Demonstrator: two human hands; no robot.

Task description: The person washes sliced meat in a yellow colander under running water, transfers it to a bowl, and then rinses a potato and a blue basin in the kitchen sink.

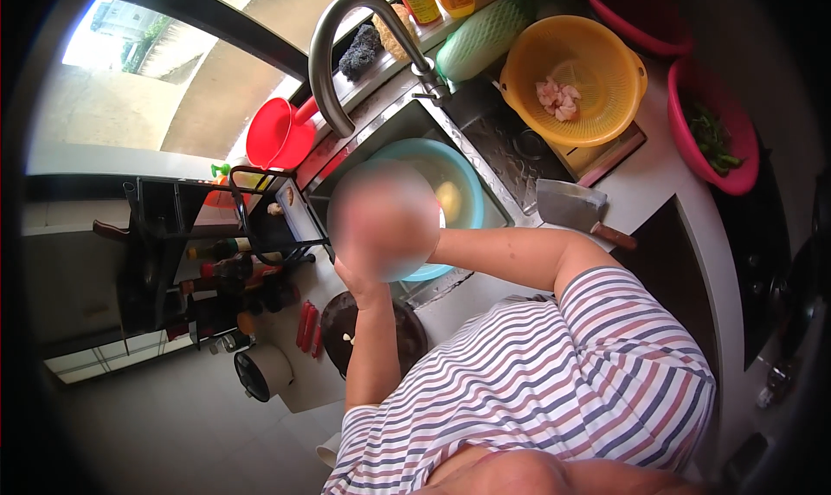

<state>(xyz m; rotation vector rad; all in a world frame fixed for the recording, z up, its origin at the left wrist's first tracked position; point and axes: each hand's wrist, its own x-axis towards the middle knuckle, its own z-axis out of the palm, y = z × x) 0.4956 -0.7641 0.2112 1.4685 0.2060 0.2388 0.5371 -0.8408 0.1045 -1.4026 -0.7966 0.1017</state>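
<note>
My left hand [359,275] and my right hand [415,225] are close together above a light blue basin [478,196]. A round blur covers most of both, so their fingers and anything between them are hidden. The basin stands in a sink [415,120] and holds water. A pale yellow, potato-like piece [448,201] lies in it, just beyond my right hand. Beside my right forearm, a cleaver [571,204] with a wooden handle rests on the counter. Near my left forearm is a round dark chopping board [406,329] with small pale pieces [350,339], perhaps garlic.
A curved metal faucet [321,60] arches over the sink. At right stand a yellow colander [607,47] with raw meat pieces [558,99] and a pink basin [746,138] of green peppers [711,138]. A red dipper [272,131], a black rack [243,219] and several bottles [227,268] line the left.
</note>
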